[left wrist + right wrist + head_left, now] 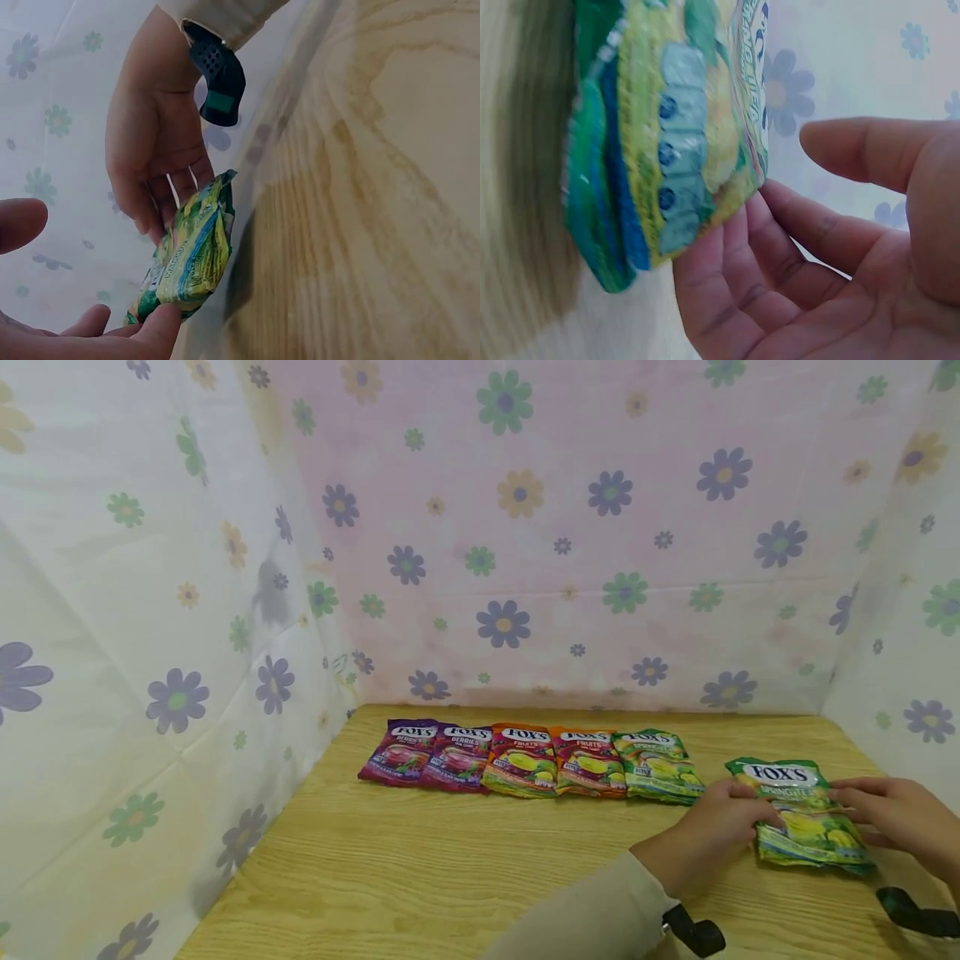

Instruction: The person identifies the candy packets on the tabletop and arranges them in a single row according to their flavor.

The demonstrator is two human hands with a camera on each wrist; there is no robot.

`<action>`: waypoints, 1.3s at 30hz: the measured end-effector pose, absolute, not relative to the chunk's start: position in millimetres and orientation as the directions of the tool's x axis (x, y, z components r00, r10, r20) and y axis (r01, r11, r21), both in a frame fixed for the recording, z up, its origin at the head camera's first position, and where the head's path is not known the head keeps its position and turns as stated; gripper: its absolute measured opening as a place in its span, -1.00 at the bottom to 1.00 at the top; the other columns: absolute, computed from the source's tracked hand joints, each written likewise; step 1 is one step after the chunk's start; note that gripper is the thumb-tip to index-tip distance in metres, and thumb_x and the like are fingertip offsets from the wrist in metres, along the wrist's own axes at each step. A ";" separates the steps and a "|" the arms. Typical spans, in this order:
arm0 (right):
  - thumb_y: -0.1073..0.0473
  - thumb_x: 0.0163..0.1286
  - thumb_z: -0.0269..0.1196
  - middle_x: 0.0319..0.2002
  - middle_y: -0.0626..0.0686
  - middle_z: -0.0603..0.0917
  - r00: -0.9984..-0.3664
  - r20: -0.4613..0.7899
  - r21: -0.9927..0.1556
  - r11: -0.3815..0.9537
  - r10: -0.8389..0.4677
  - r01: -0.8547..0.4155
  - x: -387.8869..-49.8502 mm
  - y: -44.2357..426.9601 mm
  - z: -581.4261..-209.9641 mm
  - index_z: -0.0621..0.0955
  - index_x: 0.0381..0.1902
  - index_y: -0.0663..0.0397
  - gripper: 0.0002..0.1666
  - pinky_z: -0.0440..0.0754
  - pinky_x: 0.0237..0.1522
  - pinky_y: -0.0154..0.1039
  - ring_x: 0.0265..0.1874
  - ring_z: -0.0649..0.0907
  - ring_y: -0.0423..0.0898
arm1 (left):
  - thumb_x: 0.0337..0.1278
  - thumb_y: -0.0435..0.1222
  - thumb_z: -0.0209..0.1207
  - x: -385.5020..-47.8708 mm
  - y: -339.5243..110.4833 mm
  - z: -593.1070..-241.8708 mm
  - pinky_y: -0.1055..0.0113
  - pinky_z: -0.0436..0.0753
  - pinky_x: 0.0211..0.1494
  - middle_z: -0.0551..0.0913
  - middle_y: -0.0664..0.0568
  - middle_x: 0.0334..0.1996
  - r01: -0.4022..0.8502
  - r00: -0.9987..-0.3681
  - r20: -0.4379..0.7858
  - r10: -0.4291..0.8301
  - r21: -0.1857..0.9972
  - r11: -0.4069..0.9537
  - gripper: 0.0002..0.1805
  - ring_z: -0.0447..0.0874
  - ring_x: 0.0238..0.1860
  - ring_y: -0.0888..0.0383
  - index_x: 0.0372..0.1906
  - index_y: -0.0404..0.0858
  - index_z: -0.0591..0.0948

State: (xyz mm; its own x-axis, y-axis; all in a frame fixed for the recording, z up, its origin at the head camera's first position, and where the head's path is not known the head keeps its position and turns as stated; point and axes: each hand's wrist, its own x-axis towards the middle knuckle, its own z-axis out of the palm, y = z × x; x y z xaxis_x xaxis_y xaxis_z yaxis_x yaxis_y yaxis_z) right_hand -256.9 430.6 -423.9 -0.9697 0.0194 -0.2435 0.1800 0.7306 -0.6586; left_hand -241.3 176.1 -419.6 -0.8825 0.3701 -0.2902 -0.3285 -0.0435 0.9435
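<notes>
At the right of the table, a green Fox's candy bag point(802, 827) lies between both hands, its front turned up. My left hand point(708, 831) touches its left edge; in the left wrist view the fingers point(161, 330) meet the bag point(191, 247) while the thumb stands apart. On the opposite edge, my right hand point(900, 818) has its fingers against the bag. In the right wrist view these fingers point(705, 289) go partly behind the bag point(675, 142), and the right thumb stays clear of it.
To the left runs a row of candy bags: two purple berries bags point(457, 760), two orange fruits bags point(521, 764) and one green bag point(660, 768). They lie on a wooden table point(420, 877). Flowered cloth walls point(555, 593) close off the back and sides.
</notes>
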 end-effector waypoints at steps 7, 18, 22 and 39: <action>-0.10 0.70 -0.12 0.33 0.69 0.28 -0.999 -0.033 -0.694 0.719 0.017 0.035 -259.6 412.8 -419.9 0.23 0.44 0.65 -0.17 0.78 -0.17 0.10 0.12 0.53 0.57 | 0.12 -0.46 0.31 -252.5 172.2 -419.7 0.02 0.64 0.28 0.63 0.11 0.03 -0.255 -0.918 -0.210 0.337 0.962 -0.097 -0.62 0.69 0.11 -0.08 0.04 -0.15 0.59; -0.15 0.64 0.01 0.34 0.46 0.42 -0.988 0.098 -0.767 0.642 0.120 0.002 -275.5 388.4 -421.0 0.27 0.54 0.37 -0.19 0.59 -0.37 -0.45 -0.16 0.45 -0.45 | 0.11 -0.48 0.27 -280.2 164.4 -431.1 0.01 0.56 0.39 0.58 0.12 0.16 -0.194 -0.930 -0.110 0.351 0.957 -0.214 -0.52 0.58 0.26 0.03 0.16 -0.15 0.57; -0.17 0.62 0.07 0.27 0.12 0.53 -0.987 0.107 -0.797 0.603 0.119 -0.013 -279.9 382.8 -428.6 0.28 0.55 0.29 -0.18 0.55 -0.33 -0.48 -0.10 0.45 -0.44 | 0.13 -0.51 0.24 -288.5 161.4 -438.7 -0.09 0.41 0.51 0.53 0.06 0.23 -0.184 -0.934 -0.072 0.349 0.936 -0.300 -0.51 0.46 0.42 -0.06 0.20 -0.21 0.55; -0.06 0.60 0.18 0.53 0.07 0.34 -0.982 0.179 -0.836 0.517 -0.066 -0.187 -284.1 377.7 -454.2 0.29 0.59 0.08 -0.25 0.46 -0.09 -0.66 0.08 0.36 -0.66 | 0.20 -0.53 0.19 -298.9 147.0 -455.1 -0.17 0.18 0.62 0.31 -0.23 0.53 -0.302 -0.920 -0.113 0.376 0.816 -0.494 -0.41 0.15 0.58 -0.32 0.37 -0.37 0.45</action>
